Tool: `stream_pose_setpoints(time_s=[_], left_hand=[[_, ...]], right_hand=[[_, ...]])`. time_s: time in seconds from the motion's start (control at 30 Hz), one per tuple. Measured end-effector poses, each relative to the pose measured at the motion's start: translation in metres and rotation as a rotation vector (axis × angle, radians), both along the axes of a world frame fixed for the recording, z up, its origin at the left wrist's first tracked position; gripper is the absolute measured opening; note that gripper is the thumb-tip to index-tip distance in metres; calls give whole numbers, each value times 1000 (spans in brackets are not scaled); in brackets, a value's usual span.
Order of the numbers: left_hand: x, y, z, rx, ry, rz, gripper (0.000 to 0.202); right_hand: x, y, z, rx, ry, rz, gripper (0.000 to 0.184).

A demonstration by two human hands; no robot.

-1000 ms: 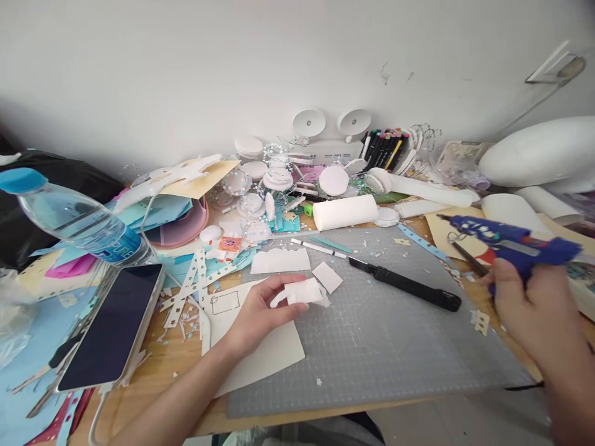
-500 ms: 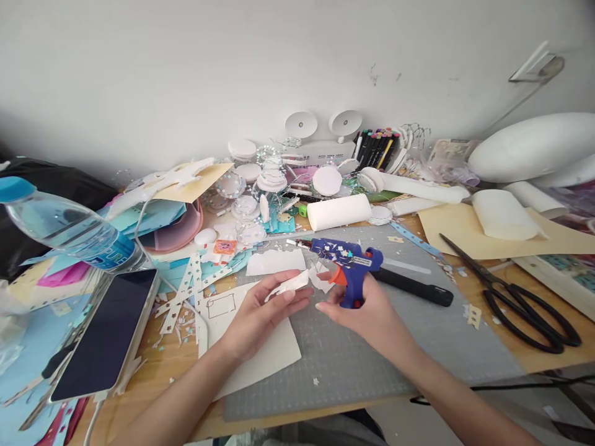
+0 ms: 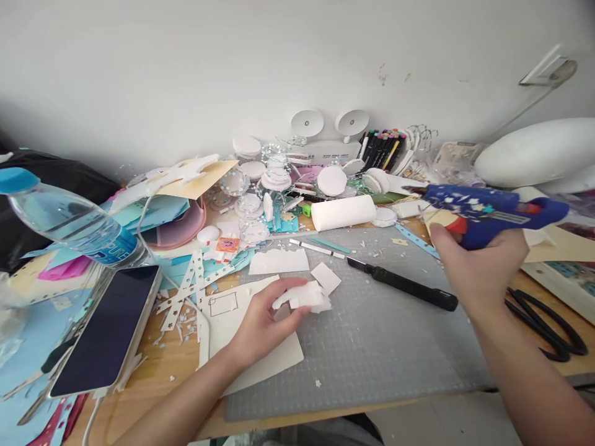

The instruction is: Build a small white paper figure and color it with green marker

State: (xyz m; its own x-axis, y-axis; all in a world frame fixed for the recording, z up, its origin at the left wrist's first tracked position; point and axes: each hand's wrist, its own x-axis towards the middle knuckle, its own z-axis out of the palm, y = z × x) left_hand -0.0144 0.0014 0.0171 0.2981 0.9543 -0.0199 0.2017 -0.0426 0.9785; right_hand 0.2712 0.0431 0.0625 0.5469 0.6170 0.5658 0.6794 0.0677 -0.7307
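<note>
My left hand rests on the left edge of the grey cutting mat, fingers pinched on a small folded white paper piece. It lies over a white card sheet with a drawn rectangle. My right hand is raised at the right, closed round the handle of a blue hot glue gun, nozzle pointing left. A black utility knife lies on the mat between my hands.
Black scissors lie at the right behind my forearm. A phone and a tilted water bottle sit left. Foam rolls, white discs, markers and paper scraps crowd the back.
My right hand has carried the glue gun from beside the paper piece, up and away to the right. My left hand has lowered the paper piece onto the mat.
</note>
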Motion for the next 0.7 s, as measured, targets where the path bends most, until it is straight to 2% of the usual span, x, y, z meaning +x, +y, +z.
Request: stream_pose_setpoints(time_s=[0.07,0.17,0.27,0.33,0.5,0.7], left_hand=[[0,1,0,25,27,-1,35],[-1,2,0,61,64,-1,33],[-2,4,1,88,81,0,35],[-2,3,0,108,73,-7,42],[-4,2,-2,202,88,-61,59],[-5,1,-6,292,130,-94,68]], right_hand=[[-9,4,-7,8,100,77,21],[-37,0,-27,-115,174,277,20],[-59,-10,-46,-279,99,475,25],[-66,-18,-55,-309,7,555,28],[-63,-24,-59,-200,-248,587,29],[-60,-21,-56,0,-451,586,13]])
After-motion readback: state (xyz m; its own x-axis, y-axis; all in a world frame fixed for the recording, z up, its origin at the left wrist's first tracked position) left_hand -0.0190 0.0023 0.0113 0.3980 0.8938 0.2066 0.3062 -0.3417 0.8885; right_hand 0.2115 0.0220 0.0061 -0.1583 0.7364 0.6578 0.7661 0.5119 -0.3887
